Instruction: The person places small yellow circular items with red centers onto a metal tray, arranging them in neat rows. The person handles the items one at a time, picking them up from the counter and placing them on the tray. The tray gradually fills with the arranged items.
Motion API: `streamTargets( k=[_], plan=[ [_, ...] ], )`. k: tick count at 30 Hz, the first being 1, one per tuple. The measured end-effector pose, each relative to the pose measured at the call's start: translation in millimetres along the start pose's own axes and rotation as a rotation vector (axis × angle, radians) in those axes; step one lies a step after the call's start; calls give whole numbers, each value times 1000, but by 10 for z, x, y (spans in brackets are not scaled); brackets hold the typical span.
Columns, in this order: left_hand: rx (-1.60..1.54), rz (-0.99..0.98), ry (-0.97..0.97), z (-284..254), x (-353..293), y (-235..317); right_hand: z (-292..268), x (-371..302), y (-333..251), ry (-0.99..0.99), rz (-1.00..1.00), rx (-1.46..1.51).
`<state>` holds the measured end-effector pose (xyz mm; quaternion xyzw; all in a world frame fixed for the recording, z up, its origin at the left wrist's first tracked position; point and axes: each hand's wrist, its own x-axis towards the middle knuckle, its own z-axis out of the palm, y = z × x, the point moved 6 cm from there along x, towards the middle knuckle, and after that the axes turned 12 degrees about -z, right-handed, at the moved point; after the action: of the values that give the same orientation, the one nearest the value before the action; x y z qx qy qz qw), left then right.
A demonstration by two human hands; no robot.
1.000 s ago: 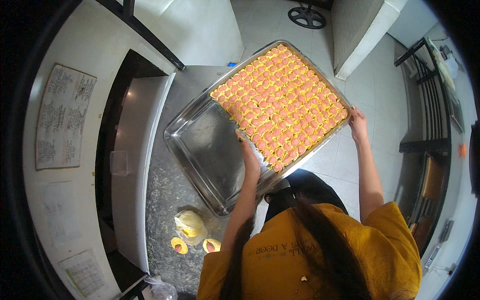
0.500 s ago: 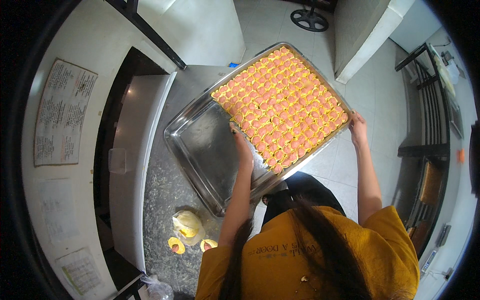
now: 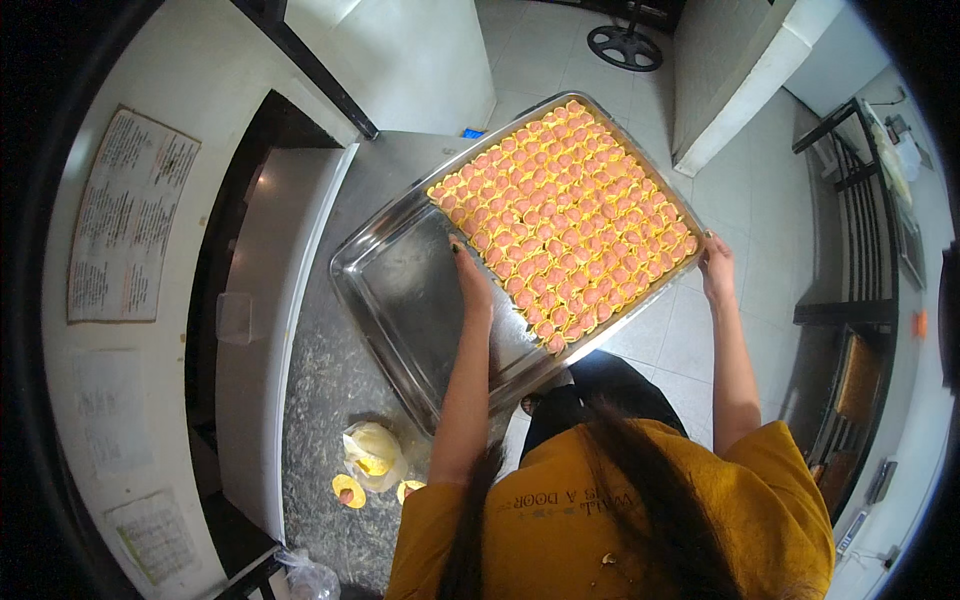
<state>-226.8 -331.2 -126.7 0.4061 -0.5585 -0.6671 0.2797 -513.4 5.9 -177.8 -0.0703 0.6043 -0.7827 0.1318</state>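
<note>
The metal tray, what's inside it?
Inside the metal tray, tightly packed yellow-edged pink pieces fill the right part; bare metal shows at left, partly hidden by the left hand. The metal beneath the pieces is covered.

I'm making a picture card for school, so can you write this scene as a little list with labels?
Metal tray: partly over the grey counter, partly over the floor
Food: pink filling in yellow wrappers, packed into one side
Left hand: beside the food's edge, over the tray's bare part
Right hand: gripping the tray's right rim
On the counter: two filled yellow rounds by a see-through package
</note>
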Motion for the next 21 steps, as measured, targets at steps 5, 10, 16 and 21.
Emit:
streamTargets(
  k=[5, 10, 16, 21],
  plan=[
    [-36, -24, -204, 208, -134, 205, -1, -43, -31, -7, 8, -22],
    [-17, -98, -65, 184, -188, 122, -31, -22, -15, 2, -11, -38],
    [10, 86, 33, -158, 292, 36, 61, -88, -20, 6, 0, 37],
    [-49, -5, -136, 103, 145, 331, 14, -100, -38, 33, -3, -18]
  ],
)
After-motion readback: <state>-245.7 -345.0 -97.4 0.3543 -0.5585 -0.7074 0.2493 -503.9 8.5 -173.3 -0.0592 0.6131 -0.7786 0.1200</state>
